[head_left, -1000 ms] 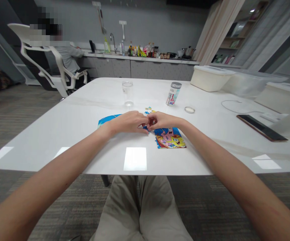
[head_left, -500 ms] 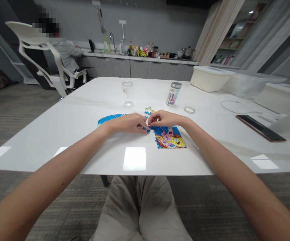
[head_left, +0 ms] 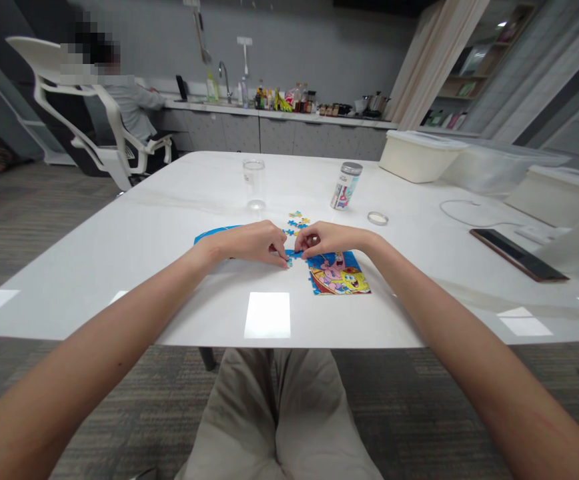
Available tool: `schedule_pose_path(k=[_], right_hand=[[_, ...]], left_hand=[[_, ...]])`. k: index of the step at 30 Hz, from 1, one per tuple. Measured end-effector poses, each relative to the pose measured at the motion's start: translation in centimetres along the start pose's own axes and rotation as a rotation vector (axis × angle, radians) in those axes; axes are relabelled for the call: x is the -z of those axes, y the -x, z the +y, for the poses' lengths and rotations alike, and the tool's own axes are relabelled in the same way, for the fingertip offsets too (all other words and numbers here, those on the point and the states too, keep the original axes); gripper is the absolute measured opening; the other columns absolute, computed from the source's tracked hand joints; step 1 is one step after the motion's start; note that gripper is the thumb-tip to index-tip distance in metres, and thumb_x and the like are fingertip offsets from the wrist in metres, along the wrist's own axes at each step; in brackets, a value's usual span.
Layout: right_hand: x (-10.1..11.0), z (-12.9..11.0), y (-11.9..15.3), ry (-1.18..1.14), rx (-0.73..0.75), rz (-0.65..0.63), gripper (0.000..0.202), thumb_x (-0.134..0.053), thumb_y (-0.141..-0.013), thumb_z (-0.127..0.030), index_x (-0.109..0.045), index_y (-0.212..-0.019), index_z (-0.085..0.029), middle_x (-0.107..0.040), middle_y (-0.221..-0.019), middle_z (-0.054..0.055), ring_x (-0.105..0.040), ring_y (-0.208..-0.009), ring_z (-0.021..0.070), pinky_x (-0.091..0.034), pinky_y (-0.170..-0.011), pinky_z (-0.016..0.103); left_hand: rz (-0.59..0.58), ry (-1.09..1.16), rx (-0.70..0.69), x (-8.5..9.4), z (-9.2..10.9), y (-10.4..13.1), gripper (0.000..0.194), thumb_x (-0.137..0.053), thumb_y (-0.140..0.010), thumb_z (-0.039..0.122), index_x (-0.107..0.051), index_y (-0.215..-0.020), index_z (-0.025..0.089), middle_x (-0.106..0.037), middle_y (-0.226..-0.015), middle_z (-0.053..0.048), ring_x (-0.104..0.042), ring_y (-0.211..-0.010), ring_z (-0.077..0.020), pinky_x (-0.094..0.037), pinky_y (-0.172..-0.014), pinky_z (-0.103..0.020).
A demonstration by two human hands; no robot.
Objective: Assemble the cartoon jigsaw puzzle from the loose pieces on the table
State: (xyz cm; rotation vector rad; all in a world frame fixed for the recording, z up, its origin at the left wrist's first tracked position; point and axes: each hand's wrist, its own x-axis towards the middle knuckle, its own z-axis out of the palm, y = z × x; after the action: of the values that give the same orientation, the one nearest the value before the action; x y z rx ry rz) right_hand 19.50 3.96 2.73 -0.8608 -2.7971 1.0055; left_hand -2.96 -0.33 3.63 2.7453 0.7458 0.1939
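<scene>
A partly joined jigsaw puzzle (head_left: 339,273) with cartoon characters lies on the white table in front of me. My left hand (head_left: 262,243) is closed, its thumb and fingertip pinching a small light-blue puzzle piece (head_left: 289,263) just left of the joined part. My right hand (head_left: 327,238) is curled at the puzzle's upper left corner, fingertips closed on a blue puzzle piece (head_left: 296,254) at its edge. Several loose puzzle pieces (head_left: 298,224) lie beyond the hands. A blue curved sheet (head_left: 214,233) is partly hidden behind my left hand.
Farther back stand a clear jar (head_left: 254,187) and a printed canister (head_left: 346,187). A round lid (head_left: 378,218) lies near the canister. To the right are a dark phone-like device (head_left: 517,255), a cable and storage boxes (head_left: 419,157). A person sits in a white chair (head_left: 114,127) at back left.
My left hand has drawn slightly left, away from the right hand, with the small piece at its fingertips. The right hand has stayed nearly in place, fingers now closer to the blue edge piece.
</scene>
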Motion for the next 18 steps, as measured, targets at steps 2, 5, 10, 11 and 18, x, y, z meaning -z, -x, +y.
schedule_pose_path(k=[2,5,10,11,18], right_hand=[[-0.02,-0.06,0.0,-0.003,-0.008,0.0,0.022,-0.065,-0.077,-0.032,-0.068,-0.092,-0.016,-0.058,-0.073,0.0,-0.048,-0.065,0.0122,-0.039,-0.06,0.026],[-0.03,-0.16,0.03,0.0,-0.013,0.0,0.022,-0.065,-0.077,-0.033,-0.068,-0.092,-0.017,-0.058,-0.073,0.0,-0.048,-0.065,0.0122,-0.038,-0.06,0.026],[-0.03,-0.17,0.03,-0.004,-0.024,0.004,0.022,-0.066,-0.076,-0.032,-0.068,-0.092,-0.017,-0.057,-0.072,0.0,-0.048,-0.065,0.0123,-0.038,-0.06,0.027],[-0.04,-0.17,0.03,-0.007,-0.027,0.004,0.022,-0.066,-0.076,-0.032,-0.068,-0.092,-0.017,-0.056,-0.072,-0.001,-0.047,-0.066,0.0123,-0.038,-0.06,0.027],[0.0,-0.37,0.09,-0.017,-0.02,0.001,0.021,-0.066,-0.076,-0.032,-0.067,-0.09,-0.017,-0.056,-0.072,0.0,-0.047,-0.065,0.0119,-0.038,-0.06,0.026]], left_hand=[[0.008,0.005,-0.003,-0.05,-0.05,0.0,0.02,-0.065,-0.082,0.035,-0.077,-0.083,0.02,-0.062,-0.063,0.0,-0.044,-0.053,-0.0076,-0.031,-0.055,-0.024],[0.02,0.012,0.0,-0.1,-0.1,0.0,0.02,-0.065,-0.081,0.035,-0.077,-0.084,0.02,-0.062,-0.064,0.0,-0.046,-0.053,-0.0077,-0.032,-0.056,-0.024],[0.042,0.008,0.007,-0.06,0.05,-0.05,0.02,-0.065,-0.08,0.034,-0.076,-0.084,0.018,-0.059,-0.061,0.001,-0.045,-0.054,-0.0079,-0.033,-0.057,-0.023],[0.046,0.008,0.012,-0.06,0.09,-0.07,0.019,-0.065,-0.079,0.033,-0.076,-0.084,0.018,-0.058,-0.061,0.002,-0.044,-0.053,-0.0078,-0.033,-0.057,-0.023],[0.055,-0.005,0.022,-0.28,-0.18,-0.06,0.017,-0.064,-0.077,0.028,-0.075,-0.084,0.017,-0.06,-0.061,0.002,-0.043,-0.052,-0.0069,-0.033,-0.057,-0.022]])
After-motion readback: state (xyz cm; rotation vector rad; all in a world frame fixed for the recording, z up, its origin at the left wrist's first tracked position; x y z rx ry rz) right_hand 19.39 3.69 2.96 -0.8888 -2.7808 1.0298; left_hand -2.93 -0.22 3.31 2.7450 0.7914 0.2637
